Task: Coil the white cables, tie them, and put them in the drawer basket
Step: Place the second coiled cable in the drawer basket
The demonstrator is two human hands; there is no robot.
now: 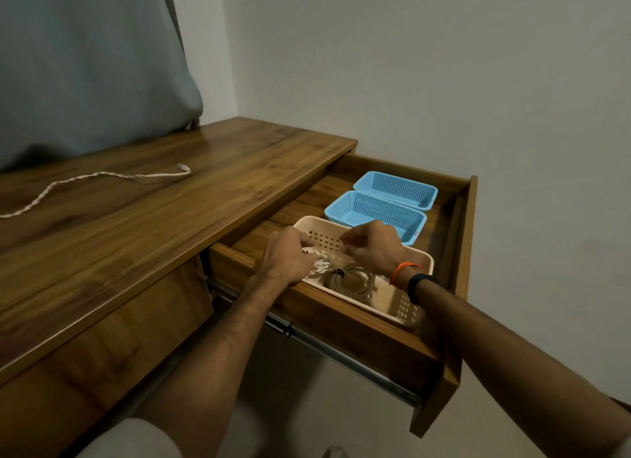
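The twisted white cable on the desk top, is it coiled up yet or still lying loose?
Still loose. The twisted white cable trails uncoiled across the desk top, outside the drawer.

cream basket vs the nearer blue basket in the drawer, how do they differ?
The cream basket holds a coiled cable; the blue basket shows nothing inside. Cream has coarse square holes, blue a fine mesh. Both hands are over the cream one, none at the blue. Both sit in the open drawer.

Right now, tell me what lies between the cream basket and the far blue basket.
Head view: a second blue basket sits between the cream basket and the far blue basket.
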